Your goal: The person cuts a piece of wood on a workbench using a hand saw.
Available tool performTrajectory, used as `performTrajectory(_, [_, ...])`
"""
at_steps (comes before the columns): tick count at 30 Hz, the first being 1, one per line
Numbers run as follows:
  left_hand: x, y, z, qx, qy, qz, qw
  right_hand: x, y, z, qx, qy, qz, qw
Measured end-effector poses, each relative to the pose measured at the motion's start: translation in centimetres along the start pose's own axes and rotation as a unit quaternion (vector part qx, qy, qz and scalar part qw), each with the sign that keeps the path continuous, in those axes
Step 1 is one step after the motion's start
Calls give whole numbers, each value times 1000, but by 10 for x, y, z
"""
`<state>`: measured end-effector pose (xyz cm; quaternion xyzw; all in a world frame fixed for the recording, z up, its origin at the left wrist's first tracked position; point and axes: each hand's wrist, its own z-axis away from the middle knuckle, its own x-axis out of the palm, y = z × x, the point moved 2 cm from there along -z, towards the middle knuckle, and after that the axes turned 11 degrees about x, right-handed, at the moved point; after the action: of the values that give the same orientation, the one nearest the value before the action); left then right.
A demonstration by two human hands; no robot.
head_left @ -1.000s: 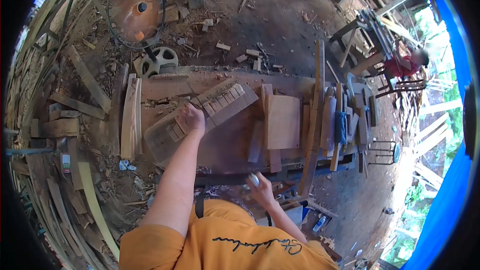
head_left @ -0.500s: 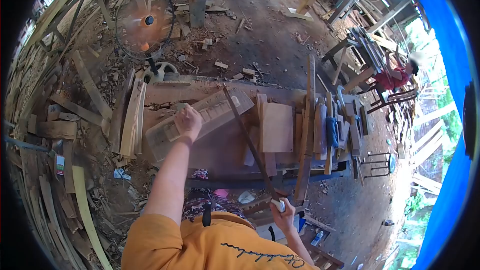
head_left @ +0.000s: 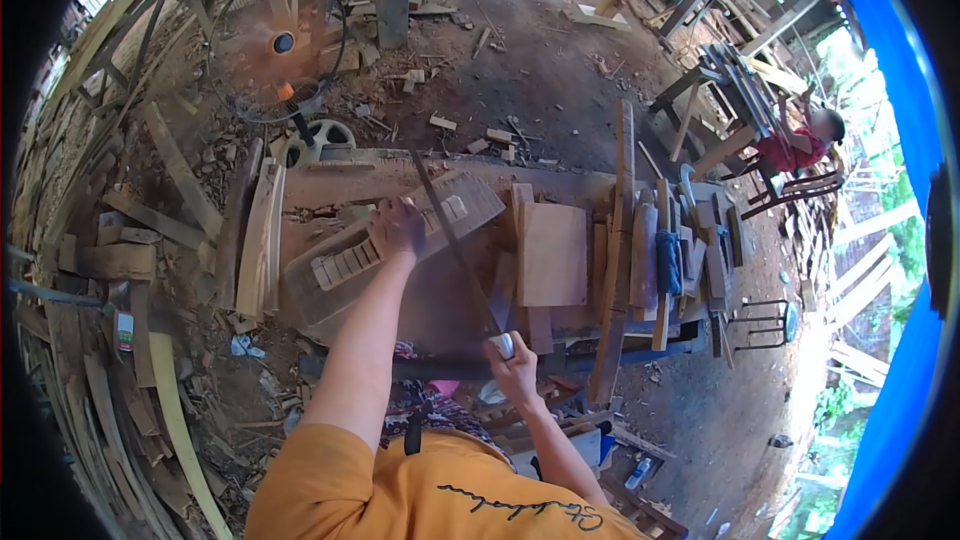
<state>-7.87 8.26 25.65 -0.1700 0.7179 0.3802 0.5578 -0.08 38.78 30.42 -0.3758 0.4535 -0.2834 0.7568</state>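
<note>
My right hand (head_left: 515,368) is closed round the white grip of a long, narrow dark tool (head_left: 455,240). Its straight blade-like length slants up and left, over the right part of a thick wooden board (head_left: 478,198); whether it touches the wood cannot be seen. A row of small light wooden blocks (head_left: 345,265) runs along the middle of this board. Over the row lies my left hand (head_left: 398,230), fingers bent down onto the blocks and holding the board's middle. Its fingertips are partly hidden and slightly blurred. The board rests at a slant on the workbench (head_left: 440,315).
Right of the board lie a flat rectangular panel (head_left: 553,255), a long upright plank (head_left: 618,240) and several wood pieces. A fan (head_left: 283,43) stands beyond the bench. Stacked timber (head_left: 110,410) lines the left. A person in red (head_left: 795,148) sits far right.
My right hand has moved up and left with the tool, whose far end now reaches further past the board. My left hand has shifted right along the row, uncovering blocks at the left.
</note>
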Motion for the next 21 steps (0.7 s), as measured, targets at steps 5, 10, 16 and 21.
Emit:
performTrajectory(5, [1,4,0,-10,-34,-36,999,7,-12,-21,-10,-17,10,1000])
performTrajectory(10, [8,1,-2,-21,-25,-49,998,6,-6,-30,-17,-34,13,999])
performTrajectory(16, [49,-21,4,32,80,-138,987,30,-19,-57,-65,-17,71,995])
performTrajectory(21, [13,-4,-4,-44,-105,-72,991,57,-51,-93,-89,-8,41,995])
